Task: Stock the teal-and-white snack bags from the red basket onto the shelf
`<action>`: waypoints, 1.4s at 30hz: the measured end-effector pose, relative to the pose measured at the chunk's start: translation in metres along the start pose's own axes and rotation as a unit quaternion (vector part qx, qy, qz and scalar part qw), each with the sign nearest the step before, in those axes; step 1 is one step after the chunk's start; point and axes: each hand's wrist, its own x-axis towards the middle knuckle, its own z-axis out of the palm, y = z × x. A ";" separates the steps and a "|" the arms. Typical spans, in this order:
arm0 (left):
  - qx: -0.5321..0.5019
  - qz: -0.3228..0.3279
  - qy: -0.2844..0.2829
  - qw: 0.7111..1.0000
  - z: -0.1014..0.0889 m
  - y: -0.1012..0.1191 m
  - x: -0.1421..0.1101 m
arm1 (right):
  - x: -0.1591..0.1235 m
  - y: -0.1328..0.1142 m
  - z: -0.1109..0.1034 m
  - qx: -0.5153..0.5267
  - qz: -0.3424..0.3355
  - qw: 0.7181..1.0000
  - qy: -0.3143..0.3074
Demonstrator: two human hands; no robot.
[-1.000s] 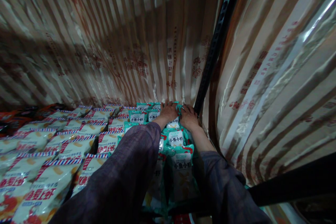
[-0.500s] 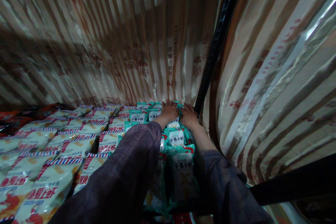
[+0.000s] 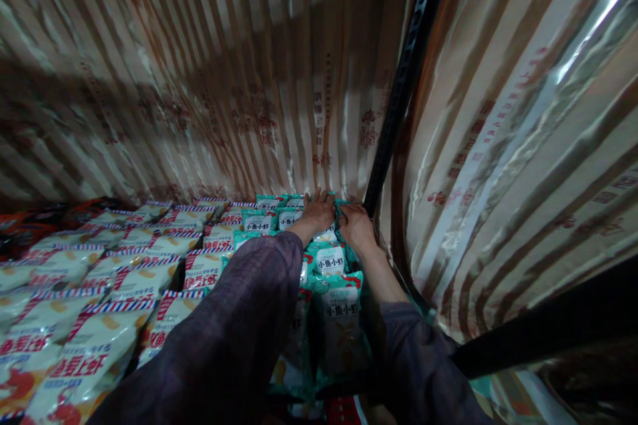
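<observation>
My left hand (image 3: 317, 214) lies over a teal-and-white snack bag (image 3: 326, 234) near the back of the right-hand rows, its fingers spread and reaching forward. Just to its right, my right hand (image 3: 357, 224) has bent fingers drawn together at the teal edge of the same bag, beside the corner post. The fingertips are partly hidden. More teal snack bags stand around and in front of my hands, such as one nearer me (image 3: 330, 260) and a larger-looking one at the front (image 3: 341, 312). My sleeves cover part of these rows.
White bags with red lettering and striped tops (image 3: 82, 358) fill rows on the left. Dark orange-and-black bags (image 3: 37, 218) sit at far left. A black perforated post (image 3: 399, 99) rises at the back right corner. Striped plastic sheeting (image 3: 279, 80) hangs behind; a dark bar (image 3: 538, 329) crosses lower right.
My right hand has shifted slightly, its fingers going from spread to bent inward at the bag's edge. My left hand stays on the bag. The view has turned slightly right.
</observation>
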 end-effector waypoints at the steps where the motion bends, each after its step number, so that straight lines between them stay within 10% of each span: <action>1: 0.003 0.008 -0.003 1.000 -0.001 0.001 -0.001 | -0.002 -0.003 -0.002 -0.001 0.003 1.000 -0.005; 20: 0.049 0.057 -0.019 0.997 0.001 -0.008 -0.005 | -0.002 -0.022 -0.008 -0.078 0.030 0.985 -0.151; 42: 0.049 0.035 -0.020 0.998 -0.003 -0.006 -0.005 | -0.005 -0.019 -0.005 -0.041 0.037 0.994 -0.097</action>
